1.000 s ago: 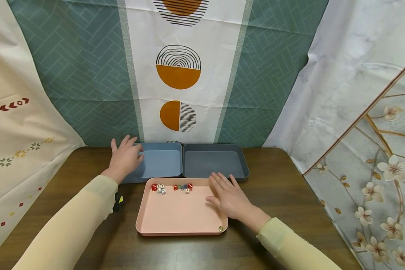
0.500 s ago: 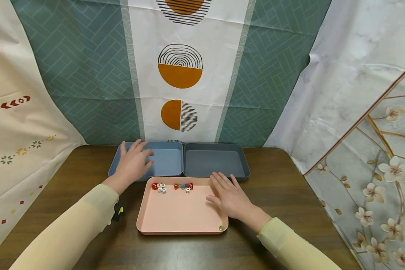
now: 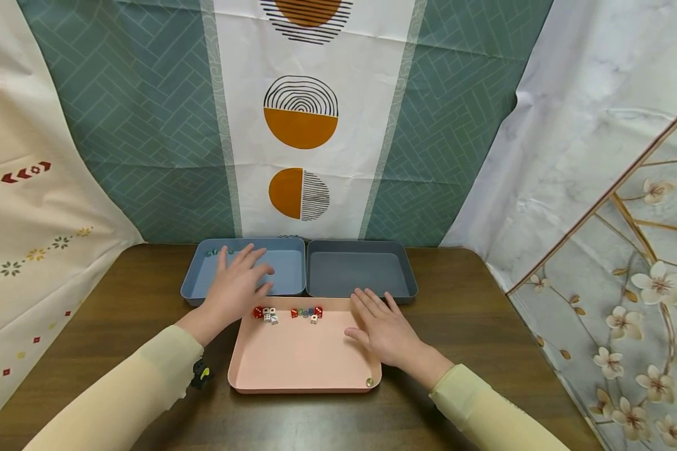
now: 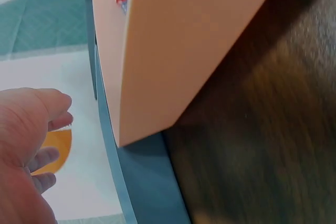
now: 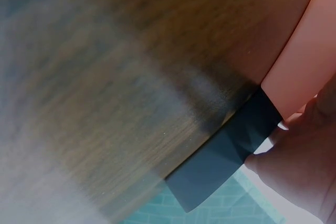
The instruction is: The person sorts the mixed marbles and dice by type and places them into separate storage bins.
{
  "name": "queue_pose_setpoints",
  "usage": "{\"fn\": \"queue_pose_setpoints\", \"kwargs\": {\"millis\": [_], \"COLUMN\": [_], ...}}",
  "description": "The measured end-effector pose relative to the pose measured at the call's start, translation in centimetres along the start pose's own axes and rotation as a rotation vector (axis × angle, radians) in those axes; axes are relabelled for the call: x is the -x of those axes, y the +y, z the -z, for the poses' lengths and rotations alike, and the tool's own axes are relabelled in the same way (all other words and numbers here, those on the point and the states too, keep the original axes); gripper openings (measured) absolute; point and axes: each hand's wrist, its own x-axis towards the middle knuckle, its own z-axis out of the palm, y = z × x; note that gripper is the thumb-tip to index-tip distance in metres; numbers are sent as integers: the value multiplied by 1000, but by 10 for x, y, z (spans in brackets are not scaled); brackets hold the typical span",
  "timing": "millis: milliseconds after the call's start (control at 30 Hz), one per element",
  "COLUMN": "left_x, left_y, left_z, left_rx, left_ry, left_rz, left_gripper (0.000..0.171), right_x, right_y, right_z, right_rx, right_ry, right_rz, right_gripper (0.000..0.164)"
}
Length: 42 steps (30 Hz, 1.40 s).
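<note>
The left hand [image 3: 234, 291] is above the near part of the blue tray [image 3: 284, 266], palm down, its fingers loosely bent and spread, with the thumb standing apart from the forefinger on the right side; the grip is slack and bare. Whether any fingertip touches the tray floor, I cannot tell. Small green marbles [image 3: 215, 252] lie along the far left side of that tray, beyond the fingers.

The right hand [image 3: 380, 327] lies flat across the right side of the pink tray [image 3: 304, 357], its fingers straight and close together, pointing to the far left, and its thumb held out to the left over the tray floor. How firmly it presses, I cannot tell.

Inside the pink tray, at the far left, a red die [image 3: 257, 312] sits beside a cluster of white dice [image 3: 269, 316]. To their right, a row of blue and green marbles [image 3: 306, 314] lies between two more red dice [image 3: 318, 311], with a single white die [image 3: 314, 319] just nearer. One more marble [image 3: 369, 381] rests in the near right corner. The dark grey tray [image 3: 361, 269] stands beyond, right of the blue one
</note>
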Motion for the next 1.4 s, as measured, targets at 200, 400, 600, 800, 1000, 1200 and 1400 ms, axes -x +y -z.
{"fn": "queue_pose_setpoints", "kwargs": {"millis": [200,400,600,800,1000,1200,1400], "left_x": [4,5,7,11,12,14,14], "left_y": [9,18,29,38,47,52,56], "left_z": [-2,-4,-5,-8,-13,-19,-22], "left_rx": [-16,-25,-40,-62,-45,-36,-36], "left_ry": [19,12,16,35,10,-26,-86], "left_rz": [-46,-78,-117,-176,-227,-254,-227], "left_gripper": [22,21,23,24,26,27,35], "right_x": [1,0,0,1,2,1,1], "right_y": [0,-1,-1,0,1,1,2], "right_z": [-1,-2,-2,-4,-4,-3,-3], "right_rx": [6,33,44,41,26,33,4], "right_ry": [-3,-23,-22,-13,-6,-7,7], "right_rz": [-2,-25,-27,-24,-18,-21,-7], "right_gripper": [81,81,81,81,81,82,83]}}
